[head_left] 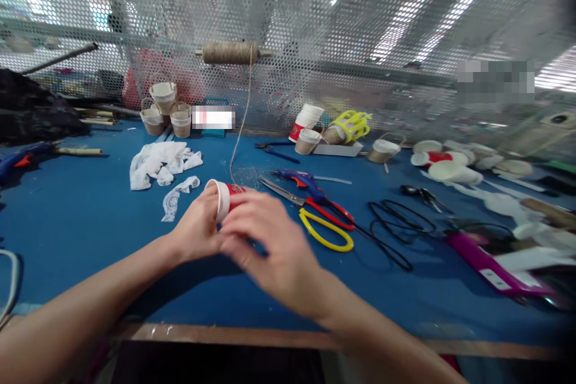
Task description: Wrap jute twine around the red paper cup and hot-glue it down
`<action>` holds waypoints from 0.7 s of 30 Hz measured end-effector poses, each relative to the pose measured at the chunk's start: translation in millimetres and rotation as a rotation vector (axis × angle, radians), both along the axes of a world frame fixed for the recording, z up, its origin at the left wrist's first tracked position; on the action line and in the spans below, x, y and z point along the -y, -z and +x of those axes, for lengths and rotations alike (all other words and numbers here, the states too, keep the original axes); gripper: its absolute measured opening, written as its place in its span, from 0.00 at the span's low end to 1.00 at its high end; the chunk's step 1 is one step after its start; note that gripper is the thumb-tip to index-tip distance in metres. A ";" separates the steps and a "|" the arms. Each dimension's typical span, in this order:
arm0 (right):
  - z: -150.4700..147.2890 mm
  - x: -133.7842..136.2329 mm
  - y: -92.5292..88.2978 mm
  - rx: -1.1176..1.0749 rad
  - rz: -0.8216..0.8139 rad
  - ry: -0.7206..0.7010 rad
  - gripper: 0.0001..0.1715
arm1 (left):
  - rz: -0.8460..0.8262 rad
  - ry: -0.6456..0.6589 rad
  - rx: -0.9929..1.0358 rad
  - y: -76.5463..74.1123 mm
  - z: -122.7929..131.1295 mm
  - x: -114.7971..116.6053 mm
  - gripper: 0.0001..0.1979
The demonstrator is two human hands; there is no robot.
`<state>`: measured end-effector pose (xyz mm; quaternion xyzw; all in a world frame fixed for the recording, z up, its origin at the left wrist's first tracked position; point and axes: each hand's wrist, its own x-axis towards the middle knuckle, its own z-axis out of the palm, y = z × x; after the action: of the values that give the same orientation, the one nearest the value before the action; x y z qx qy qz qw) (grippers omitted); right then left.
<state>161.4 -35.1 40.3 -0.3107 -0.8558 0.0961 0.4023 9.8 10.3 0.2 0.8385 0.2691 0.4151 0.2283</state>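
Observation:
My left hand [198, 228] is closed round a small red and white paper cup [224, 197], held on its side above the blue table [81, 216]. My right hand [265, 240] lies over the cup's red side, fingers curled against it and blurred by motion. A strand of jute twine [243, 120] runs down from a spool [229, 53] on the mesh wall to the cup.
Red and yellow scissors [321, 219] and a blue glue gun [301, 180] lie right of my hands, with a black cable [396, 234] beyond. White lace scraps [159, 165] lie at left. Twine-wrapped cups [164, 108] and loose paper cups [443, 162] stand at the back.

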 end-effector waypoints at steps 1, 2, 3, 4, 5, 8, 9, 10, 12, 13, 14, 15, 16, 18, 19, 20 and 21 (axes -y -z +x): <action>8.0 -6.6 -3.4 -0.078 -0.066 0.085 0.12 | 0.039 0.002 0.005 -1.4 -0.4 2.0 0.09; 16.5 -14.2 -5.6 -0.142 -0.140 0.198 0.14 | 0.129 0.017 0.005 -2.9 -0.5 4.5 0.09; 24.6 -22.4 -6.1 -0.168 -0.235 0.288 0.17 | 0.201 0.034 0.021 -4.4 -0.4 7.2 0.08; 31.8 -30.5 -4.8 -0.147 -0.363 0.306 0.20 | 0.235 0.053 0.041 -6.1 0.0 10.1 0.07; 37.7 -37.8 -1.9 -0.123 -0.519 0.283 0.24 | 0.268 0.097 0.058 -7.8 0.6 12.9 0.07; 44.4 -50.9 12.7 -0.132 -0.983 0.066 0.37 | 0.243 0.262 0.083 -11.9 2.5 19.5 0.04; 43.4 -52.0 17.6 -0.168 -1.104 -0.012 0.39 | 0.235 0.298 0.087 -12.7 2.9 20.8 0.04; 41.3 -51.8 21.7 -0.208 -1.203 -0.076 0.40 | 0.228 0.323 0.091 -13.3 3.0 21.8 0.04; 36.5 -49.4 26.9 -0.263 -1.335 -0.144 0.42 | 0.216 0.341 0.087 -13.9 2.5 22.9 0.04; 34.9 -47.9 27.9 -0.276 -1.355 -0.138 0.42 | 0.215 0.344 0.083 -14.2 2.0 23.2 0.05; 34.4 -46.6 28.0 -0.287 -1.325 -0.101 0.41 | 0.221 0.349 0.077 -14.8 1.5 23.6 0.05; 35.1 -45.6 27.4 -0.296 -1.249 -0.030 0.40 | 0.235 0.355 0.068 -15.7 1.2 24.2 0.05; 37.0 -44.9 26.1 -0.303 -1.139 0.071 0.38 | 0.256 0.365 0.056 -16.9 1.1 24.9 0.06; 42.8 -43.7 22.4 -0.292 -0.912 0.274 0.35 | 0.304 0.384 0.023 -19.6 1.4 26.9 0.07; 45.9 -42.9 20.2 -0.261 -0.854 0.326 0.36 | 0.322 0.384 0.005 -20.8 1.8 28.0 0.07; 48.4 -41.7 18.2 -0.215 -0.852 0.326 0.38 | 0.339 0.380 -0.011 -21.8 2.2 29.1 0.08; 50.0 -40.1 16.5 -0.159 -0.894 0.277 0.40 | 0.358 0.374 -0.022 -22.4 2.5 30.1 0.08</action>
<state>211.5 5.0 23.9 -0.5564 -0.6475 0.4239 0.3024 12.2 -19.8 22.6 0.9053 0.0342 0.3975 0.1458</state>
